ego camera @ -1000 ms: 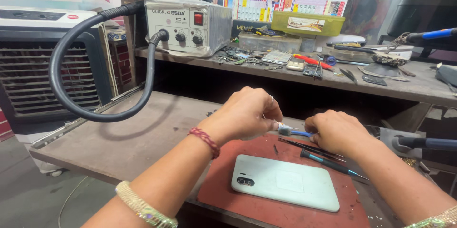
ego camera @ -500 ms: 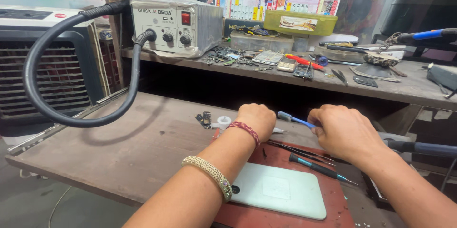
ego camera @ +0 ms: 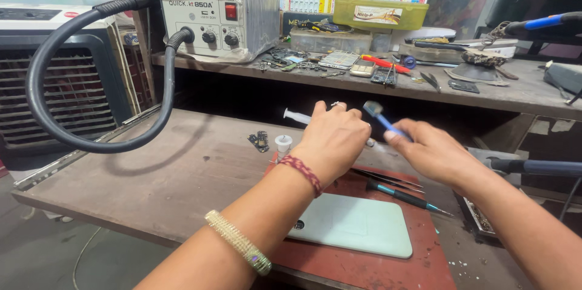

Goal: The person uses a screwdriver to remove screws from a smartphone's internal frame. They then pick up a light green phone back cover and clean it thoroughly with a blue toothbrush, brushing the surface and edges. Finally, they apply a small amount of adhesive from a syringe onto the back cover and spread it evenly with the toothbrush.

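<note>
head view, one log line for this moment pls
left hand: holds syringe | right hand: holds blue brush | phone: face down on red mat

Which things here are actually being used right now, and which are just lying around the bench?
In use:
left hand holding a clear syringe
right hand holding a blue-handled brush

Lying about:
pale green phone, face down on the red mat
tweezers
screwdriver
hot-air station
yellow-green box

Pale green phone (ego camera: 357, 233) on a rust-red mat (ego camera: 424, 266); blue-handled brush (ego camera: 388, 123) at twelve o'clock; red braided band (ego camera: 304, 173); grey station (ego camera: 218, 20), black hose (ego camera: 42, 114).
</note>
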